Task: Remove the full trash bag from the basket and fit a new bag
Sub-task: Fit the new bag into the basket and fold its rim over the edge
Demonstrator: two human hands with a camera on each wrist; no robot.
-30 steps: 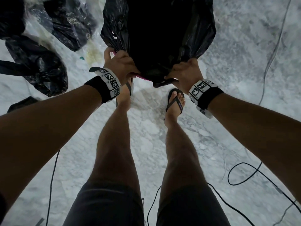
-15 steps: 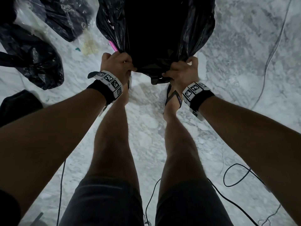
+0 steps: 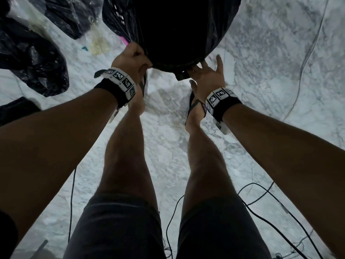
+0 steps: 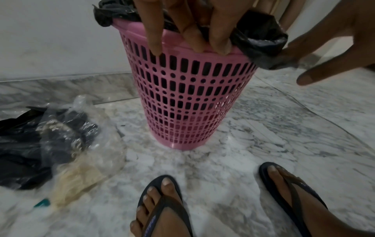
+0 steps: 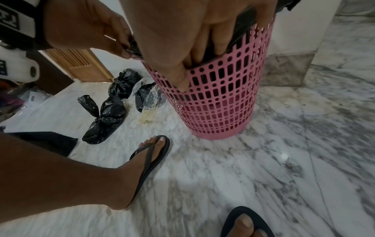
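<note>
1. The pink basket (image 4: 188, 99) stands upright on the marble floor (image 5: 263, 184), just in front of the person's two feet in dark flip-flops (image 4: 162, 206)
2. A black trash bag (image 3: 168, 28) lines the basket; its edge is folded outward over the pink rim, and from the head view the bag's dark opening hides nearly all of the basket
3. The left hand (image 3: 130, 58) is at the near-left part of the rim, fingers curled and pinching the bag's edge; in the left wrist view its fingertips (image 4: 156, 48) reach down over the rim onto the slotted wall
4. The right hand (image 3: 209, 75) is at the near-right part of the rim with fingers spread fairly wide and straight; in the right wrist view its fingers (image 5: 219, 46) lie flat against the bag's folded edge and the basket wall, the thumb reaching lower on the slots
5. A loose fold of the bag (image 4: 261, 48) bulges over the rim between the two hands
6. The tied full trash bag (image 5: 105, 117) lies on the floor to the left of the basket, apart from it
7. Beside it lie another black bag (image 5: 123, 83) and a crumpled clear plastic bag (image 4: 81, 152) with something pale yellowish in it
8. Thin black cables (image 3: 261, 199) trail across the floor behind the person's legs
</note>
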